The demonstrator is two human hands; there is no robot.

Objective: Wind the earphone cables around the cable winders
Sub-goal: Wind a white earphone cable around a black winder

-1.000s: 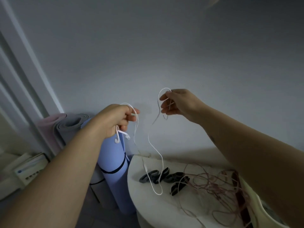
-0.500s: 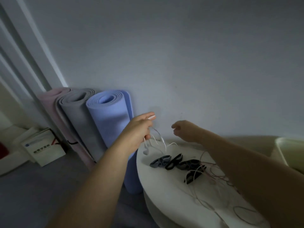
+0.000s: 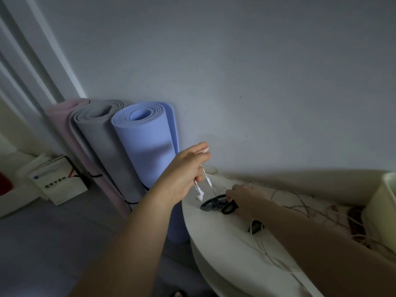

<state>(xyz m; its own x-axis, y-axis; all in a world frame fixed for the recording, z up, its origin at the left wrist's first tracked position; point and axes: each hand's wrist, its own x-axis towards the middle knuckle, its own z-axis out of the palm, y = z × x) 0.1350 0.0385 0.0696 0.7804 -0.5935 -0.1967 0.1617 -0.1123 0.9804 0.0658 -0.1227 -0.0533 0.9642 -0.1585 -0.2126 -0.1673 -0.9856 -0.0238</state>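
2 hands: left hand (image 3: 183, 175) grips earphones (image 3: 199, 195); right hand (image 3: 244, 197) on winders (image 3: 211, 206), grip unclear.
Relation: earphones dangle just above winders, cable vertical; right hand nearer.

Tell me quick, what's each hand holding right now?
Left hand: pinching the white earphones.
Right hand: on the black cable winders, grip unclear.

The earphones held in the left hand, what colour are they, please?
The earphones are white; head view.

Winders (image 3: 216, 205) on table (image 3: 225, 258), cable tangle (image 3: 310, 209) to their rt; rolled mats (image 3: 145, 151) upright vs wall (image 3: 235, 82), left of table.
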